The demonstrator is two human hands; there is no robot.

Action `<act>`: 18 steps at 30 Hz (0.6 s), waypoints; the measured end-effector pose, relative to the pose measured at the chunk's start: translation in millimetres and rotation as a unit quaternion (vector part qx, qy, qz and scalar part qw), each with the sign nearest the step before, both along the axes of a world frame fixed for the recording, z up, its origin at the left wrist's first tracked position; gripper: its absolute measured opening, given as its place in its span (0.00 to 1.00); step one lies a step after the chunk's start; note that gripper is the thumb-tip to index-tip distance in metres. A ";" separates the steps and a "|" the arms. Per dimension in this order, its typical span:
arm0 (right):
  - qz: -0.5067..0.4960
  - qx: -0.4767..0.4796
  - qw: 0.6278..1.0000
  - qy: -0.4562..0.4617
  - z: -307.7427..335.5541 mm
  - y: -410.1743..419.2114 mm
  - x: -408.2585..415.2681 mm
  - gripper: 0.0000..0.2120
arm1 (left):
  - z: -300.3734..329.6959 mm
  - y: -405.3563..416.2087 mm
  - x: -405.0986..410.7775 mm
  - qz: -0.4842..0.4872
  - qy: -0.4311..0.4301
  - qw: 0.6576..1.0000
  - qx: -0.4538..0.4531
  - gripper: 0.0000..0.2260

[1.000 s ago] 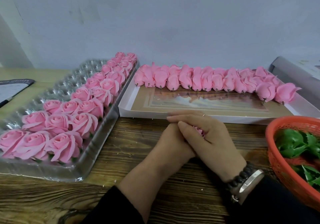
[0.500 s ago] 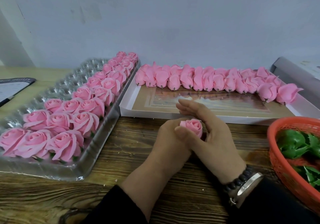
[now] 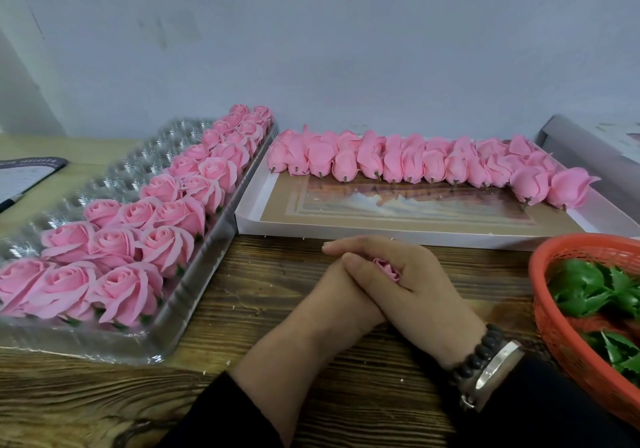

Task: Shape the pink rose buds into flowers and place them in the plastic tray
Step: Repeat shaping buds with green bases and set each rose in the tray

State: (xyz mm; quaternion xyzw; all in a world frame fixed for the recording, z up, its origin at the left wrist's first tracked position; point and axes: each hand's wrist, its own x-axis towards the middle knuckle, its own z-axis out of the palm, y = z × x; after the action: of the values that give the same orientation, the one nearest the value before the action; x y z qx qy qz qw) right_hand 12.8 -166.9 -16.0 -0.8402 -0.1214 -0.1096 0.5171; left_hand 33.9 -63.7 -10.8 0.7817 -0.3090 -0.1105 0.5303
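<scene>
Both hands cupped round rosebud.

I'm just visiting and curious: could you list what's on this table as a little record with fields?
hands: right hand and left hand cupped together round one pink rose bud
plastic tray: at left, its right rows filled with shaped roses
white box: row of unshaped buds along its far side
orange basket: at right, holds green leaves
surface: wooden table

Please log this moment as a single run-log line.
stage: shaping | left hand + right hand: cupped around rose bud | plastic tray: partly filled | loose buds: waiting in box
</scene>
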 end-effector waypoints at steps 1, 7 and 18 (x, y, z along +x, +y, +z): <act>0.000 0.002 1.000 0.001 -0.2 -0.7 -0.5 0.12 | 0.7 0.4 -1.1 0.000 0.006 1.000 -0.001 0.08; -0.014 0.051 0.998 -0.028 -3.7 -3.7 -1.8 0.22 | -0.7 1.5 0.2 0.047 0.000 0.999 -0.015 0.04; -0.063 0.112 0.991 -0.033 -3.2 5.0 -3.2 0.10 | -8.7 -3.9 -1.3 0.109 -0.007 0.994 -0.005 0.06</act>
State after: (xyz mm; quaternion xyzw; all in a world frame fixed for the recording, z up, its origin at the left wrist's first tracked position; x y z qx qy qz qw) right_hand 9.6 -162.0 -19.3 -0.7789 -0.0724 -0.1828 0.5955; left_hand 32.6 -67.7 -19.5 0.8088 -0.2262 -0.0451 0.5409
